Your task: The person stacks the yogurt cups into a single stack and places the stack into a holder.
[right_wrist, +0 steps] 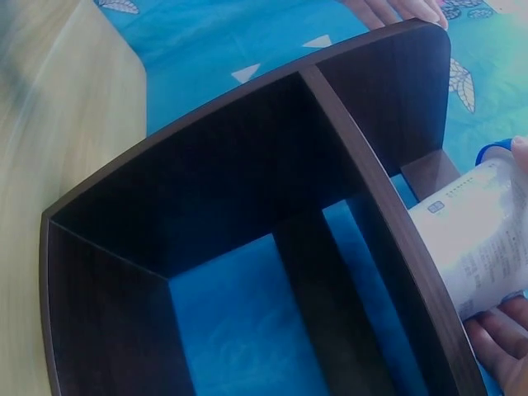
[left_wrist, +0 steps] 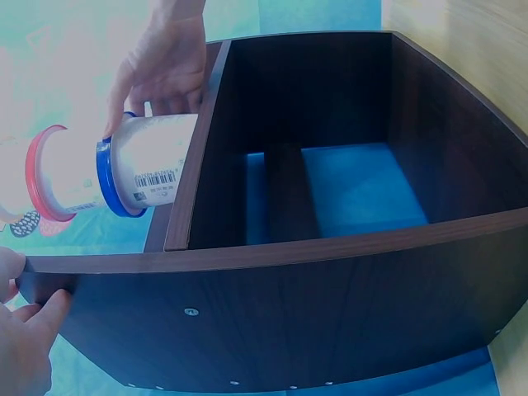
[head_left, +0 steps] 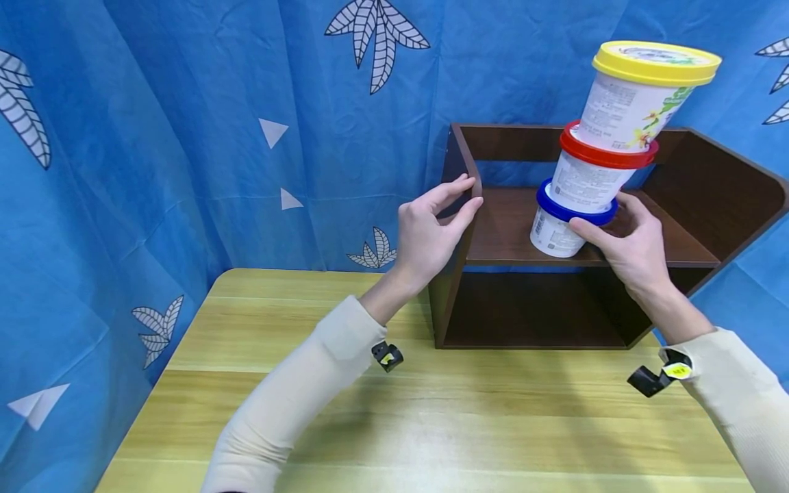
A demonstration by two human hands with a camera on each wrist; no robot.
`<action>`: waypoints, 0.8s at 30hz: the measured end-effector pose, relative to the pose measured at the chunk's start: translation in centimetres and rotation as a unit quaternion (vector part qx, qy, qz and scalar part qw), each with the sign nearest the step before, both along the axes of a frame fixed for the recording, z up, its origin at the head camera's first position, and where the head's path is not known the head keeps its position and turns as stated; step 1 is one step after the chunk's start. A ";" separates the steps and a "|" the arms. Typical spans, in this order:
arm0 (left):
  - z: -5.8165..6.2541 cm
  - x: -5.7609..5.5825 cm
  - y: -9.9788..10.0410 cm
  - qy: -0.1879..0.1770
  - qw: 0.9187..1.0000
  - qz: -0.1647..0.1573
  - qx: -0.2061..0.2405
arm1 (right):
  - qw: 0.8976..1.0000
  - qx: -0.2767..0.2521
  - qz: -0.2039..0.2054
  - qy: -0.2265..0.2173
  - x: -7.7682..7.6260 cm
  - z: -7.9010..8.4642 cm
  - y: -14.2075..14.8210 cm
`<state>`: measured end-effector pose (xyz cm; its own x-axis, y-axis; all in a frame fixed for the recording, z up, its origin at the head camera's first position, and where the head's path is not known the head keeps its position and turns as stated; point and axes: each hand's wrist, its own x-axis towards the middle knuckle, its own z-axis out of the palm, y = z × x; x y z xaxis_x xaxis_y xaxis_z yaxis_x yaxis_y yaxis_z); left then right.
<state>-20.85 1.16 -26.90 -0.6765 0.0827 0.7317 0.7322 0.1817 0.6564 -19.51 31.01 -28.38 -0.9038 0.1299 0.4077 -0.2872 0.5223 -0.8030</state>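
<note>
Three white tubs stand stacked on the upper shelf of a dark brown shelf unit (head_left: 514, 263), leaning a little to the right. Lowest is a tub with a blue lid (head_left: 557, 235); above it sits a tub with a red lid (head_left: 585, 181), and on top one with a yellow lid (head_left: 635, 113). My right hand (head_left: 637, 243) grips the blue-lidded tub, thumb at its front by the rim, the other fingers behind. My left hand (head_left: 431, 229) pinches the front edge of the unit's left side panel (left_wrist: 272, 322) between thumb and fingers.
The unit stands on a light wooden table (head_left: 394, 424) near its back right. Its lower compartment (head_left: 530, 308) lies under the tubs. A blue patterned curtain (head_left: 203, 137) hangs behind and to the left.
</note>
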 end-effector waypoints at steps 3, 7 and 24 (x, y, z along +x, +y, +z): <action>0.0 0.0 -0.1 0.000 1.000 -0.001 -0.001 | 1.000 -0.001 0.000 0.001 0.0 0.0 0.0; 0.0 0.0 -0.3 0.006 1.000 -0.001 -0.002 | 1.000 -0.007 -0.010 0.005 0.2 -0.1 0.0; -1.9 1.5 -2.4 0.008 1.000 -0.025 -0.002 | 0.993 -0.085 -0.027 0.080 4.1 -1.6 0.6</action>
<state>-19.34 -1.28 -28.76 -0.6592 0.1193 0.7424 0.7512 0.1478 0.6433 -15.38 31.60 -30.00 -0.8187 0.2565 0.5138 -0.3934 0.4014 -0.8271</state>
